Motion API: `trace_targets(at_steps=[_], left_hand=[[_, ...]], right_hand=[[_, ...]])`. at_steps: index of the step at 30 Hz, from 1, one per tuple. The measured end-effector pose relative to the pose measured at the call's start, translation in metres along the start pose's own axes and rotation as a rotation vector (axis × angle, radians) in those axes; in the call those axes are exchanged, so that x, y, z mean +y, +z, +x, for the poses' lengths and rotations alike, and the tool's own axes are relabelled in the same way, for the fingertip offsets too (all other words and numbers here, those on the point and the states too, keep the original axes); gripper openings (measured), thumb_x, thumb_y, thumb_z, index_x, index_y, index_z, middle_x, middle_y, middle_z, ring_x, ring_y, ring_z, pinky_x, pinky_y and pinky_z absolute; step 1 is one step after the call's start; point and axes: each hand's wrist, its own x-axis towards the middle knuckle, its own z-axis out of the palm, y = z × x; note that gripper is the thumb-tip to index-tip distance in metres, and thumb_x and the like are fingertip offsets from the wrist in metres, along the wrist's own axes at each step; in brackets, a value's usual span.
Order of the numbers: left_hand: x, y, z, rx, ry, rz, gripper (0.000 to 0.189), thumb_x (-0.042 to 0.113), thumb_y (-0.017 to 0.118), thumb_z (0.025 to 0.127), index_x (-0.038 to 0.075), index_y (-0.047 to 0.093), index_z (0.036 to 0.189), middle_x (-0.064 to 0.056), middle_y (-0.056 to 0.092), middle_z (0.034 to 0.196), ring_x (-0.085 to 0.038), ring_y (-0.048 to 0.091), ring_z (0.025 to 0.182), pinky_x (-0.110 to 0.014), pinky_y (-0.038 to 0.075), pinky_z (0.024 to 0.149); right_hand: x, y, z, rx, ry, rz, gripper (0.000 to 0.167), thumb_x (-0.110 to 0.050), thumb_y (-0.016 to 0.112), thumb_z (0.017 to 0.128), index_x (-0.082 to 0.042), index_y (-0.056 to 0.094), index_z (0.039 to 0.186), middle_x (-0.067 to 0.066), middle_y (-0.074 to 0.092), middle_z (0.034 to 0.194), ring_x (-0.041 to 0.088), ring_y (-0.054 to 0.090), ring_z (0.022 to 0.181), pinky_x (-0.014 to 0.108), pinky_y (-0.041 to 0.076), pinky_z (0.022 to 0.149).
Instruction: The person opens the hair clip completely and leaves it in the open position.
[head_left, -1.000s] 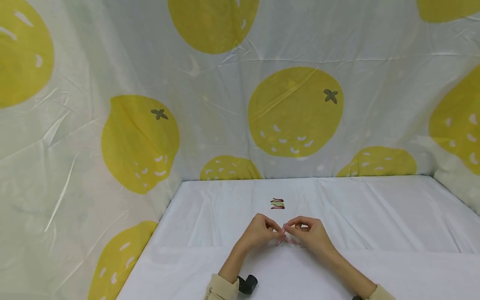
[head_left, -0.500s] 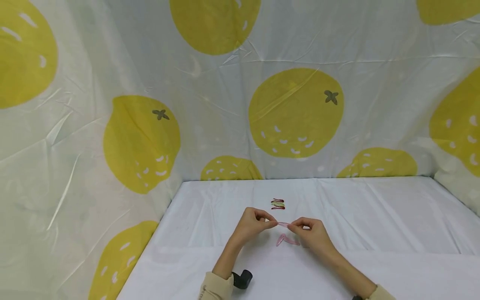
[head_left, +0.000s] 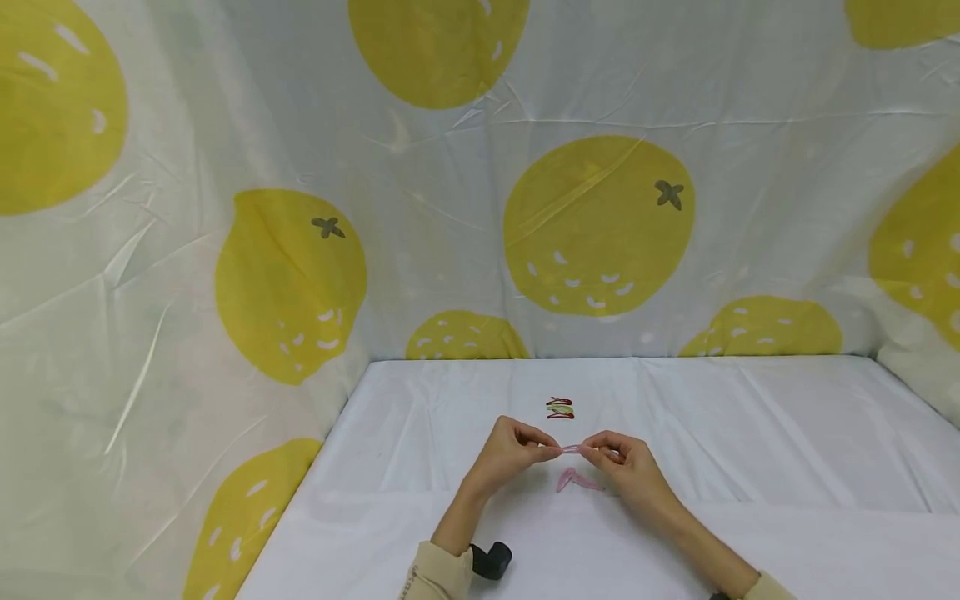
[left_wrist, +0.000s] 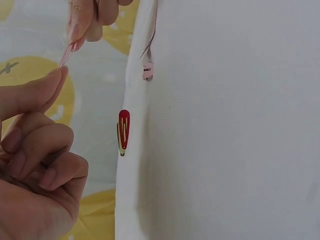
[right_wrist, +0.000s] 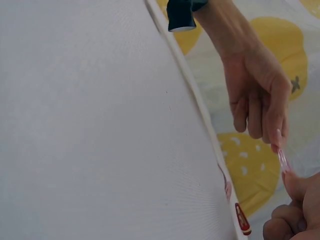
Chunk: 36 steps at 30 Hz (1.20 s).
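A pink snap hair clip (head_left: 571, 449) is stretched out level between both hands, above the table. My left hand (head_left: 512, 448) pinches one end between thumb and index finger; my right hand (head_left: 624, 460) pinches the other end the same way. In the left wrist view the held clip (left_wrist: 66, 55) looks like a narrow pink loop, its ends hidden by fingertips. Beneath the hands, pink hair clips (head_left: 567, 478) lie on the white cloth in an angled shape. Farther back, red clips (head_left: 560, 416) lie in a short stack with a yellow-green clip (head_left: 559, 408) among them.
White cloth covers the table (head_left: 390, 533), with creases toward the back. A curtain (head_left: 435, 208) printed with yellow fruit hangs behind and at the left. A black wrist camera (head_left: 492, 561) sticks out from the left sleeve (head_left: 441, 570).
Both hands pinched a pink clip close over the other pink clips; the left hand then rose and moved away, and the clip now spans between them above the table. The last half second shows little movement.
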Motion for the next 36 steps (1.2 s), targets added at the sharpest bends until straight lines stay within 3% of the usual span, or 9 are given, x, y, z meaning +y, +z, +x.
trace_targets(at_steps=[4, 7, 11, 15, 17, 20, 23, 28, 36], left_hand=[[-0.002, -0.001, 0.0, -0.01, 0.002, -0.014, 0.009, 0.008, 0.084, 0.083, 0.0, 0.082, 0.085, 0.003, 0.071, 0.07, -0.004, 0.043, 0.059, -0.019, 0.039, 0.059], [-0.004, -0.001, 0.0, -0.006, 0.001, -0.012, 0.008, 0.007, 0.083, 0.084, 0.0, 0.083, 0.085, 0.003, 0.069, 0.069, -0.005, 0.041, 0.058, -0.019, 0.037, 0.058], [-0.007, -0.001, 0.001, 0.003, 0.007, -0.015, 0.01, 0.01, 0.084, 0.085, 0.0, 0.083, 0.088, 0.008, 0.064, 0.066, -0.005, 0.038, 0.059, -0.019, 0.033, 0.057], [-0.006, -0.001, 0.001, -0.008, 0.033, -0.012, 0.014, 0.015, 0.086, 0.085, 0.003, 0.083, 0.091, 0.01, 0.049, 0.058, -0.005, 0.032, 0.057, -0.02, 0.027, 0.054], [-0.004, -0.001, 0.002, -0.014, 0.053, -0.014, 0.014, 0.015, 0.086, 0.084, 0.004, 0.083, 0.093, 0.008, 0.037, 0.055, -0.005, 0.028, 0.054, -0.02, 0.024, 0.052], [-0.002, 0.0, 0.003, -0.001, 0.092, -0.015, 0.013, 0.011, 0.086, 0.084, 0.003, 0.083, 0.094, 0.006, 0.034, 0.053, -0.005, 0.025, 0.053, -0.02, 0.023, 0.051], [-0.001, 0.003, 0.004, 0.032, 0.121, -0.011, 0.011, 0.007, 0.086, 0.083, 0.001, 0.083, 0.092, 0.001, 0.047, 0.054, -0.003, 0.025, 0.052, -0.019, 0.024, 0.051], [-0.001, 0.005, 0.005, 0.081, 0.132, 0.001, 0.008, 0.006, 0.085, 0.083, 0.0, 0.083, 0.088, -0.02, 0.073, 0.074, 0.0, 0.026, 0.051, -0.017, 0.025, 0.051], [-0.004, 0.007, 0.004, 0.145, 0.065, 0.014, 0.01, 0.01, 0.085, 0.084, 0.0, 0.083, 0.085, -0.023, 0.075, 0.079, -0.002, 0.028, 0.053, -0.018, 0.024, 0.051]], right_hand=[[0.001, 0.0, 0.0, -0.022, -0.007, 0.011, 0.018, -0.022, 0.075, 0.096, -0.004, 0.075, 0.1, -0.009, 0.04, 0.063, 0.0, 0.033, 0.061, 0.021, 0.032, 0.057], [0.002, 0.001, 0.0, -0.023, -0.003, 0.014, 0.018, -0.021, 0.075, 0.096, -0.003, 0.075, 0.1, -0.007, 0.049, 0.067, 0.0, 0.035, 0.062, 0.021, 0.033, 0.056], [0.001, 0.001, 0.0, 0.003, 0.021, -0.001, 0.019, -0.024, 0.075, 0.096, -0.006, 0.077, 0.101, 0.001, 0.066, 0.082, 0.002, 0.046, 0.073, 0.02, 0.039, 0.067], [-0.002, 0.0, 0.0, -0.021, 0.139, 0.096, 0.027, -0.026, 0.072, 0.098, -0.001, 0.076, 0.108, -0.003, 0.06, 0.073, 0.003, 0.042, 0.064, 0.02, 0.035, 0.059], [-0.002, -0.003, 0.001, -0.065, 0.217, 0.189, 0.029, -0.024, 0.07, 0.099, 0.001, 0.073, 0.111, -0.008, 0.046, 0.062, 0.003, 0.033, 0.054, 0.019, 0.028, 0.052], [-0.003, -0.007, 0.001, -0.128, 0.307, 0.318, 0.025, -0.023, 0.066, 0.102, -0.002, 0.072, 0.113, -0.011, 0.031, 0.056, 0.003, 0.024, 0.048, 0.019, 0.022, 0.048], [-0.003, -0.01, 0.0, -0.181, 0.328, 0.37, 0.023, -0.024, 0.063, 0.104, -0.007, 0.073, 0.114, -0.013, 0.031, 0.057, 0.002, 0.024, 0.048, 0.019, 0.023, 0.048], [-0.002, -0.011, 0.001, -0.208, 0.337, 0.384, 0.032, -0.028, 0.061, 0.105, -0.001, 0.068, 0.12, -0.012, 0.029, 0.059, 0.002, 0.024, 0.049, 0.019, 0.022, 0.049], [-0.002, -0.006, 0.001, -0.091, 0.322, 0.295, 0.04, -0.028, 0.066, 0.102, 0.005, 0.067, 0.126, -0.011, 0.031, 0.057, 0.004, 0.022, 0.048, 0.019, 0.023, 0.047]])
